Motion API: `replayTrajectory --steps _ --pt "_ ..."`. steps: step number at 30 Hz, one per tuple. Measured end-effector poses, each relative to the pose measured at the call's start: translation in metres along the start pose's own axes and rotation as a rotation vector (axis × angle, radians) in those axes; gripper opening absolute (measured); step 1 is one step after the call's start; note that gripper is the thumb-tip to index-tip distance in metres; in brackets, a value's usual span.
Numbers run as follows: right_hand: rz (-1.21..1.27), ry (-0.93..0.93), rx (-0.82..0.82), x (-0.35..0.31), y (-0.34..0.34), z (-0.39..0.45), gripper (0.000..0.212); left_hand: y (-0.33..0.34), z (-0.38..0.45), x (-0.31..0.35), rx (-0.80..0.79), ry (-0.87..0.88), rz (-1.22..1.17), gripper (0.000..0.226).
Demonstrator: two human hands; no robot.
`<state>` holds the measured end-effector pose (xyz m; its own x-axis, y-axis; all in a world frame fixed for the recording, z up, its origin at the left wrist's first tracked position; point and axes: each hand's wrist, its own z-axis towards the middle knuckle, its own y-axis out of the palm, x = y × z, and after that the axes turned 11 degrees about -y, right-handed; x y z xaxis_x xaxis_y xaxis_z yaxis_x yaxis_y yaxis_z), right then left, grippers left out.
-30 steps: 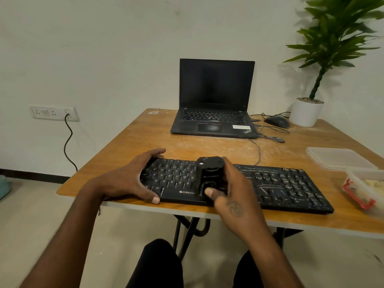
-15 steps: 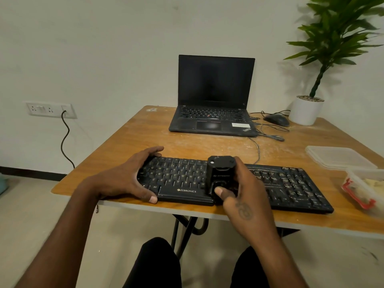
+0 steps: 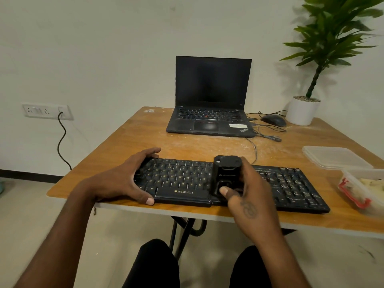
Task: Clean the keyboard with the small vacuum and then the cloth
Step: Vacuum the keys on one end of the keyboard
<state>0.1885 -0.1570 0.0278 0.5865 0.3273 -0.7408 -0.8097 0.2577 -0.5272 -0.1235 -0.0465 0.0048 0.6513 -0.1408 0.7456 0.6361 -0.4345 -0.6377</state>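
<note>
right hand (image 3: 248,196) still grips the small vacuum (image 3: 226,176) upright on the keyboard (image 3: 291,183), now slid further right of mid-board; left hand (image 3: 124,179) keeps clasping its left end on the surface (image 3: 197,146); laptop (image 3: 212,100) behind.

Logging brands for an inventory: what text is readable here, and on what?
"ZEBRONICS": front edge of the keyboard, below the space bar.
"ThinkPad": laptop palm rest corner, barely legible.
Key letters, e.g. "Alt": keyboard.
Small vacuum logo: too blurred.
White laptop sticker: too small.

Left hand (image 3: 126,179) spread wide, right hand (image 3: 247,196) curled in a grip.
</note>
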Motion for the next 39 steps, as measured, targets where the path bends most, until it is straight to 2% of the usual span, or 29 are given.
replayTrajectory --steps 5,9,12,20,24,29,34,39 --pt "0.085 0.021 -0.026 0.005 -0.006 0.002 0.062 0.0 0.0 0.0 -0.001 -0.001 0.0 0.13" --pt "0.079 0.034 0.061 0.011 -0.033 0.001 0.056 0.0 0.0 -0.001 -0.001 -0.005 -0.001 0.13" --pt "0.018 0.025 0.094 0.008 -0.026 0.005 0.053 0.0 0.001 -0.001 -0.006 0.001 -0.005 0.13" --pt "0.059 -0.046 -0.044 -0.005 0.017 0.014 0.055 0.001 -0.003 0.003 0.002 -0.007 -0.017 0.128" --pt "0.123 0.018 0.02 0.006 -0.015 0.013 0.059 0.0 -0.003 0.002 0.002 -0.008 -0.01 0.128" --pt "0.016 0.022 0.079 0.005 -0.021 0.013 0.052 0.0 -0.001 0.002 -0.001 -0.009 -0.004 0.129" --pt "-0.023 -0.052 0.003 -0.008 0.016 0.018 0.053 0.001 -0.001 0.002 0.005 -0.008 0.002 0.13" --pt "0.102 -0.054 -0.075 -0.011 0.021 0.024 0.051 0.001 -0.002 0.004 0.005 -0.012 -0.007 0.129"
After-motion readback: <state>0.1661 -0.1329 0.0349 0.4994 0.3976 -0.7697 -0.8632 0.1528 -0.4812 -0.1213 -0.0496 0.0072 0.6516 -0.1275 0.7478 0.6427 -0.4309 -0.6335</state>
